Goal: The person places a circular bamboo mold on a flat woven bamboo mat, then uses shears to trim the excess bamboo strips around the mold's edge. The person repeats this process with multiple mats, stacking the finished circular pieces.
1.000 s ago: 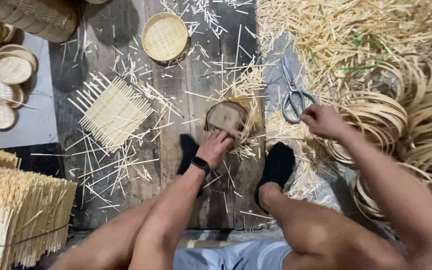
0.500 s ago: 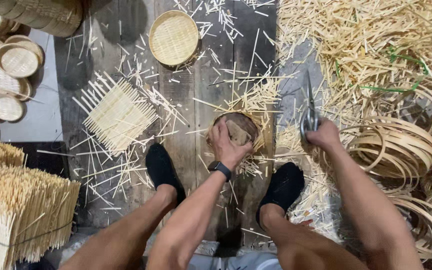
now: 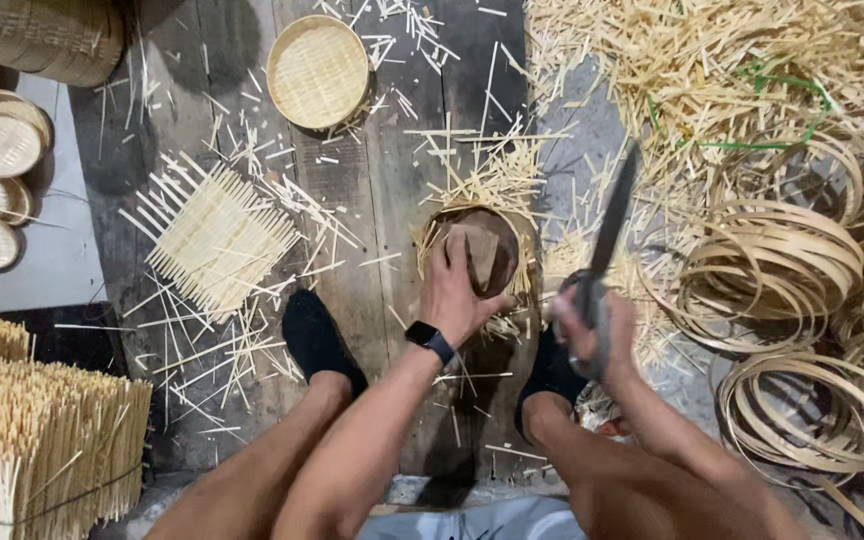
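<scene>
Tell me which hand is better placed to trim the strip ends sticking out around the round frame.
Probably the right hand: it grips the scissors beside the round frame, while the left hand is occupied pressing the frame down.

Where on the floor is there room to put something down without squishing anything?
Dark boards between the finished round tray and the stacked trays are mostly bare, as is the grey sheet beside the woven mat. Crowded: hoops and splints.

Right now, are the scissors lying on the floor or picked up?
Picked up. The right hand grips the scissors by the handles, blades pointing up and away, above the floor; whether the blades are open is blurred.
</scene>
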